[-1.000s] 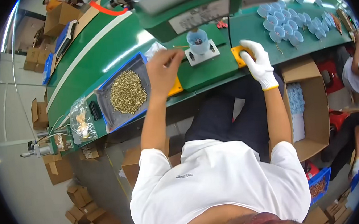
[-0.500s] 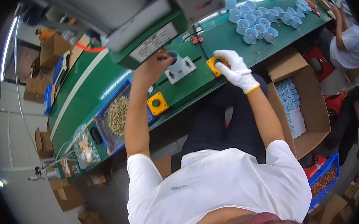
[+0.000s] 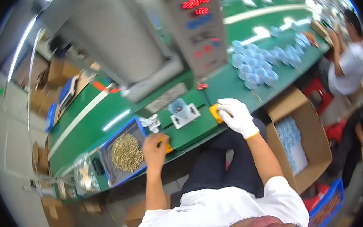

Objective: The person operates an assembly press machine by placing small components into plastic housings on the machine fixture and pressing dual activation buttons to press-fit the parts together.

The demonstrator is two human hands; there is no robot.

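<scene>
Glossy green tabletop [image 3: 226,88], brown cardboard cartons [image 3: 288,104] all around. Two yellow boxes [image 3: 214,113] at its front edge, partly covered by a bare left hand [image 3: 155,149] and white-gloved right hand [image 3: 236,118]; can't tell if fingers are clenched. Round translucent-blue cup [image 3: 176,106] between.

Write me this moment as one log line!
bare left hand: at left-side yellow box | white-gloved right hand: at right-side yellow box | ahead: translucent blue cup on white rectangular block

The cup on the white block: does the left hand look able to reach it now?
Probably yes: the left hand is nearby, the near side of the cup looks free, and nothing tall seems to stand between.
</scene>
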